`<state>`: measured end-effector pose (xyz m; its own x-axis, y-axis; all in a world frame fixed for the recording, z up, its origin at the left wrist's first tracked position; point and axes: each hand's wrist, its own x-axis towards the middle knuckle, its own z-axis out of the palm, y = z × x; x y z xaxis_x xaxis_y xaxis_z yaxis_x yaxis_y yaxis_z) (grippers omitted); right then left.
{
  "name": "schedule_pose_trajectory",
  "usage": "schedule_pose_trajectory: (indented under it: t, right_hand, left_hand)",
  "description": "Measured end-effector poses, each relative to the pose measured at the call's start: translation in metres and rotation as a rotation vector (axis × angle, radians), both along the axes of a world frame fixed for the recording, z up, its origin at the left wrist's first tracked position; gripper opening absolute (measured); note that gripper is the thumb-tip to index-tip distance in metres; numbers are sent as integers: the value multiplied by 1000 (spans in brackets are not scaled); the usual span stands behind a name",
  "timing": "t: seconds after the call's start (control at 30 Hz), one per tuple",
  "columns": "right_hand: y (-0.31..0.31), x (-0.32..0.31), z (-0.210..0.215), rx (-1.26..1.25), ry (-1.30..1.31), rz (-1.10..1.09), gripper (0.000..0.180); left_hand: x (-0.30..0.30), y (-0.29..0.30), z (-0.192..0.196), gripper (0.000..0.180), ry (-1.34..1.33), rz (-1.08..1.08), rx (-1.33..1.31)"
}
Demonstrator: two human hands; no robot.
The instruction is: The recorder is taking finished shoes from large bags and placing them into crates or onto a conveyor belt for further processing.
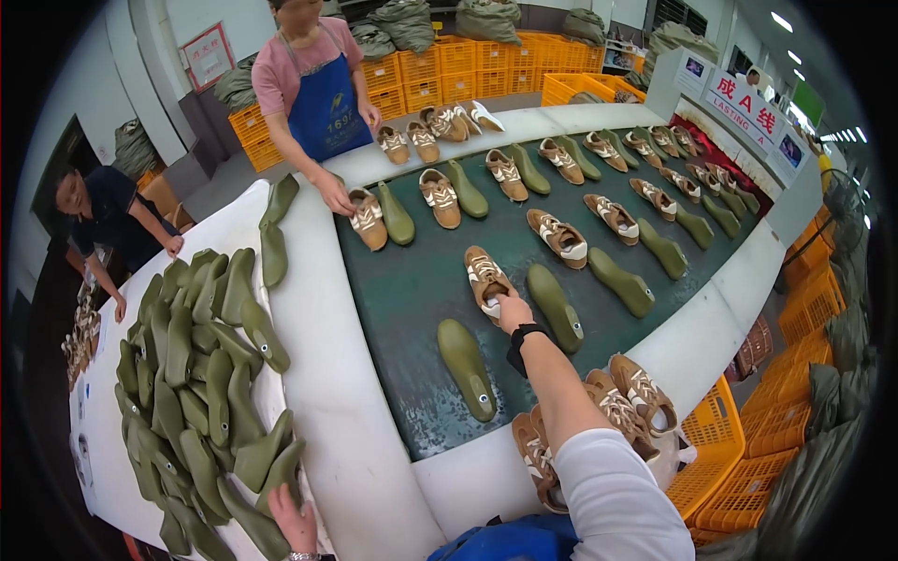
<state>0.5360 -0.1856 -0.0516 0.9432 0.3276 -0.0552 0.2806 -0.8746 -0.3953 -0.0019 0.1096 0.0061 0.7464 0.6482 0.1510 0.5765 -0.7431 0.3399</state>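
My right hand [513, 310] grips a brown suede sneaker [484, 274] with cream stripes and laces by its heel opening, over the dark green belt [402, 374]. An olive green shoe last [556, 304] lies just right of that sneaker, and another last [465, 367] lies nearer me on its left. At the lower left, my left hand [295, 522] reaches to the near end of the heap of green lasts [178, 374]. Its fingers are spread and touch a last [282, 472] at the heap's edge; they are not wrapped round it.
Sneakers [557, 238] paired with lasts line the belt. More sneakers [617, 407] stand on the white near ledge. Across the belt, a person in a blue apron [327, 103] touches a sneaker [368, 220]. Another person [117, 220] leans at the left. Orange crates [716, 449] stand right.
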Motion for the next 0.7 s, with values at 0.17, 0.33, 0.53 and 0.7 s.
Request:
schedule_pose_trajectory:
  t: [0.17, 0.33, 0.53, 0.7]
  right_hand:
    - [-24, -6, 43, 105, -122, 11, 50]
    - [-83, -76, 141, -69, 103, 540, 40]
    - [-129, -226, 195, 149, 162, 683, 40]
    - [-142, -318, 184, 230, 168, 696, 34]
  left_hand:
    - [15, 51, 16, 92, 101, 123, 187]
    - [25, 95, -14, 111, 225, 30, -84]
    - [46, 39, 51, 99, 567, 70, 109]
    - [42, 45, -10, 93, 369, 45, 227]
